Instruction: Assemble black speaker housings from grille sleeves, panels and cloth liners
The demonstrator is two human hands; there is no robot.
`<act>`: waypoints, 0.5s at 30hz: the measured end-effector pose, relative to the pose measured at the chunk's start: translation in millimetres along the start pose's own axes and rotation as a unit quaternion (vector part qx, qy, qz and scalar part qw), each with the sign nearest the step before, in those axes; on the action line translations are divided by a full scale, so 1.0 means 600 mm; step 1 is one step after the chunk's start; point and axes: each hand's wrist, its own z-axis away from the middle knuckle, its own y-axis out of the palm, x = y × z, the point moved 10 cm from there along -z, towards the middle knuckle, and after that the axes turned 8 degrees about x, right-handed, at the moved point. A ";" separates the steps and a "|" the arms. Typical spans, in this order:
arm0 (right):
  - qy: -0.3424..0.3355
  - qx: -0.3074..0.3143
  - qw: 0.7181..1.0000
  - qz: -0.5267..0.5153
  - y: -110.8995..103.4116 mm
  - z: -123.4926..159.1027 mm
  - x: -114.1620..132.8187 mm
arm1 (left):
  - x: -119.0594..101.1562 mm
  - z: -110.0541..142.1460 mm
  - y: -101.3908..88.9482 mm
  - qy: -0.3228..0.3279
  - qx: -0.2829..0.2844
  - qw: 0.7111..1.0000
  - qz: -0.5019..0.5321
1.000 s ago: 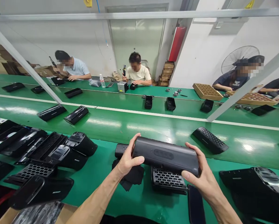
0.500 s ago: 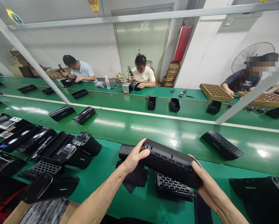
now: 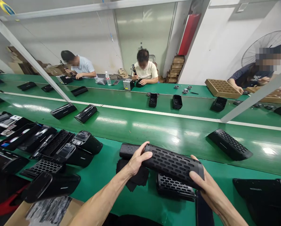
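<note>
- We hold 1 black speaker (image 3: 172, 163) in both hands, lifted just above the desk (image 3: 107, 175), its perforated grille turned up toward us.
- Our left hand (image 3: 137, 161) clamps the speaker's left end, thumb lying over the top; our right hand (image 3: 205, 185) cups the right end from below and in front.
- The long axis runs left to right across us, the left end a little farther and higher, the right end nearer and lower. Each hand has 1 end, so neither is nearer to the speaker as a whole.
- Directly beneath it lie a grille part (image 3: 175, 188) and a dark cloth (image 3: 134, 177); a second dark body (image 3: 126, 150) sits just behind the left hand.
- To our left, a cluster of housings (image 3: 67, 150) crowds the desk; to our right, another housing (image 3: 260, 194) lies near.
- Beyond, on the belt (image 3: 154, 128), a lone grille piece (image 3: 228, 144) rests well apart to the right.
- Farthest off, 3 other people sit at work along the opposite side.
</note>
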 end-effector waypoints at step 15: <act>0.039 0.048 0.997 -0.040 0.008 -0.019 -0.007 | 0.035 -0.028 -0.014 -0.098 -0.002 0.994 -0.053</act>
